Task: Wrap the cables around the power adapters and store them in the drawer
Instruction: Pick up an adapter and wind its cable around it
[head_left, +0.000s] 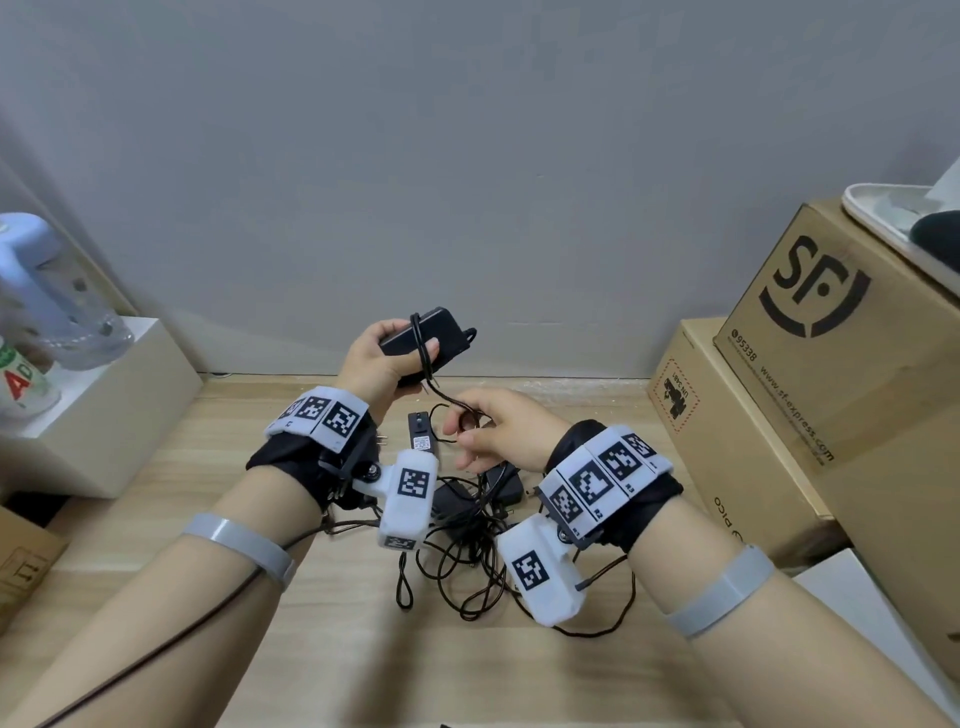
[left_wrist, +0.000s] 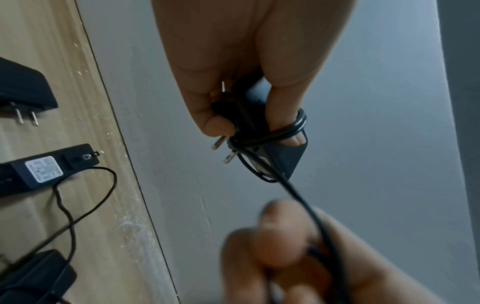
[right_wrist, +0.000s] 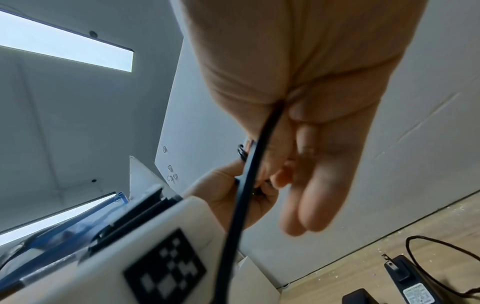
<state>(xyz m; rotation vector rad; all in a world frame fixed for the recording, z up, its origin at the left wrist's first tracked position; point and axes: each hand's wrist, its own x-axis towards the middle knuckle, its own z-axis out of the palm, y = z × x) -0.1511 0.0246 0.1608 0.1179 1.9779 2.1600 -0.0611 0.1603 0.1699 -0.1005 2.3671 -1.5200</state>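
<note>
My left hand (head_left: 382, 356) grips a black power adapter (head_left: 415, 338) in the air above the wooden table (head_left: 311, 597). Its thin black cable (head_left: 420, 358) is looped a few turns round the adapter's body. In the left wrist view the loops (left_wrist: 291, 128) also cross one fingertip, and the plug prongs (left_wrist: 221, 144) stick out. The cable runs down to my right hand (head_left: 491, 431), which pinches it just below and to the right. The right wrist view shows this cable (right_wrist: 249, 181) leaving my right hand (right_wrist: 311, 133). More black adapters (head_left: 420, 434) and tangled cables (head_left: 467, 551) lie on the table under my wrists.
Stacked cardboard boxes (head_left: 831, 353) fill the right side, with a white tray (head_left: 883, 213) on top. A white box (head_left: 104, 415) carrying a clear bottle (head_left: 57, 296) stands at the left. A grey wall closes the table's far edge.
</note>
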